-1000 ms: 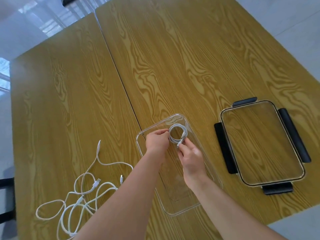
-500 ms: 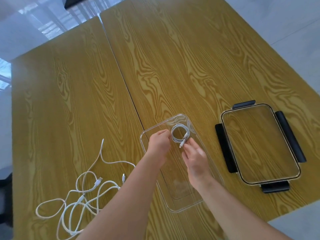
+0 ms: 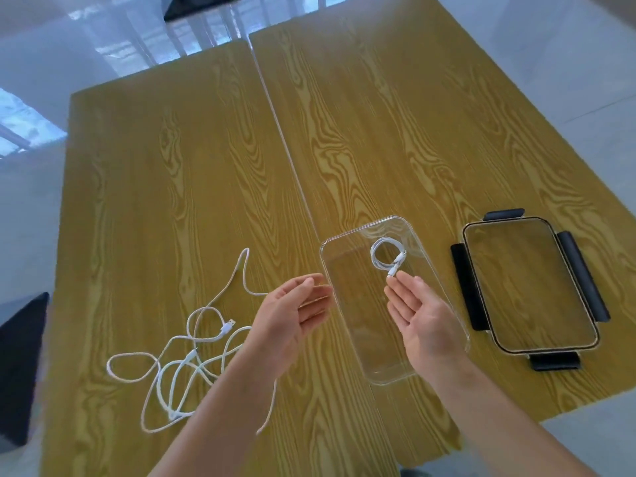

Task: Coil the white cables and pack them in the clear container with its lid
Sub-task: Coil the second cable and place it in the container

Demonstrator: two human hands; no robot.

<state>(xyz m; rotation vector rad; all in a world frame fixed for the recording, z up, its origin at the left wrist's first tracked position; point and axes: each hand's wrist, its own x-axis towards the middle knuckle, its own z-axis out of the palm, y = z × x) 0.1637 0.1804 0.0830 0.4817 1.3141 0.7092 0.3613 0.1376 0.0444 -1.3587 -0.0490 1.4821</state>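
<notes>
Both of my hands are empty and relaxed: my left hand hangs palm-in just left of the clear container, fingers loosely straight, and my right hand floats palm-up over the container's near half, fingertips close to the plug of the coiled cable but, as far as I can see, not touching it. That small coil lies inside the container toward its far end, one connector poking out toward me. It looks springy to me; a thin cable like that weighs almost nothing and may try to unwind, so I would leave it lying flat. The loose cables sprawl on the wooden table to the left of my left forearm, several limp loops crossing one another, with a plug lying on top and one strand running under my left arm. I judge them soft, light and a little slick, likely to snag where they overlap, so I would take one by its stiff plug end and draw it free before winding. The lid, clear with dark clips on its sides, rests flat on the table to the right of the container, apart from it.
</notes>
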